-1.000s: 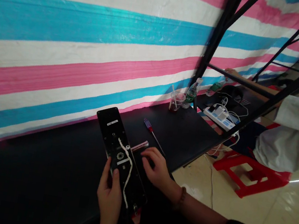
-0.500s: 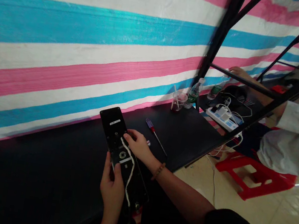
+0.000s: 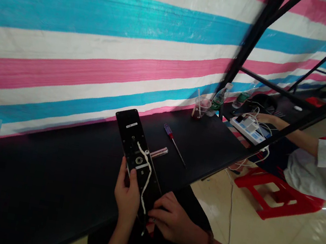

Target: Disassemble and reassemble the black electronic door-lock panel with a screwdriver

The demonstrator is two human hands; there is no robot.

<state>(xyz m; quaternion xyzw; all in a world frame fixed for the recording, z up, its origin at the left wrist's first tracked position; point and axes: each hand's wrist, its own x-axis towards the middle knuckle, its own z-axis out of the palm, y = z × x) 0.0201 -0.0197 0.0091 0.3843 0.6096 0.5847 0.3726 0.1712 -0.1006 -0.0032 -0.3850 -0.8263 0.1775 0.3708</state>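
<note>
A long black panel (image 3: 132, 131), dotted with small holes and bearing white labels, slants over the table's front edge. A white cable (image 3: 148, 178) runs down its face to the bottom. My left hand (image 3: 128, 193) grips the left edge, thumb on the face. My right hand (image 3: 170, 219) is closed at the lower right corner, fingertips pinched together; what lies between them is too small and dark to make out. Beside the panel a clear, pinkish tube-like piece (image 3: 159, 152) lies on the table. Farther right rests a screwdriver (image 3: 174, 145) with a purple-and-red handle.
The black table (image 3: 79, 174) runs along a striped tarp wall (image 3: 98, 61). At its far right stand a plastic cup (image 3: 200, 108) and a bottle (image 3: 220, 100). Beyond a black metal frame (image 3: 246, 48) are a power strip (image 3: 248, 132), a red stool (image 3: 275, 199) and another person's arm (image 3: 298, 134).
My right hand has left the panel's upper part and moved down to its lower right corner, uncovering the clear piece. My left hand keeps its hold. The other person's hand has come down near the power strip.
</note>
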